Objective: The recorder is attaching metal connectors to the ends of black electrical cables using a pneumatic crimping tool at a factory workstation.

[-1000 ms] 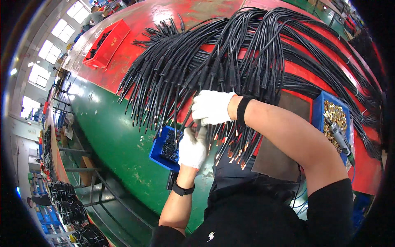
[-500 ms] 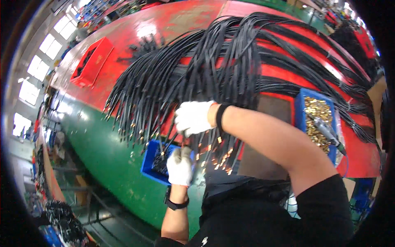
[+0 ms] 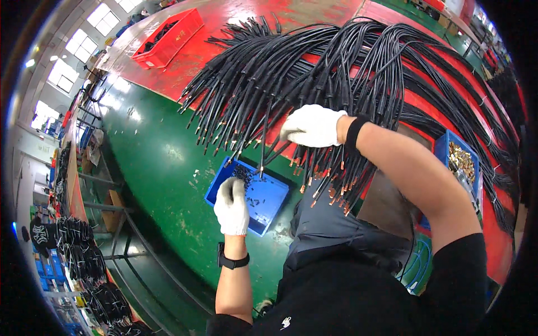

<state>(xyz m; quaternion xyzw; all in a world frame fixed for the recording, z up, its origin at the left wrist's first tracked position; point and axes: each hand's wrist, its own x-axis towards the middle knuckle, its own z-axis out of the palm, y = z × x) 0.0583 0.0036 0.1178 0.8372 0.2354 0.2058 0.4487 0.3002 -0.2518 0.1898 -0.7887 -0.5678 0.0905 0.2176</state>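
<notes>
- I have my left hand (image 3: 231, 210) over the near-left side of the blue bin (image 3: 273, 197); fingers drawn together, can't tell if they're holding anything.
- My right hand (image 3: 314, 126) is at the black cables (image 3: 330, 61), fingers curled; can't tell if one's gripped.
- Cables lie across the red worktop (image 3: 185, 73), copper-coloured ends (image 3: 303, 189) past its edge.
- Small black parts (image 3: 241, 173) sit in the bin.
- Blue box (image 3: 442, 150) at right holds brass-coloured parts (image 3: 460, 161).

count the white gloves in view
2. One glove is on the left hand, at the blue bin with black bits; another glove is on the right hand, by the black cables. Others farther off could be hidden.
</notes>
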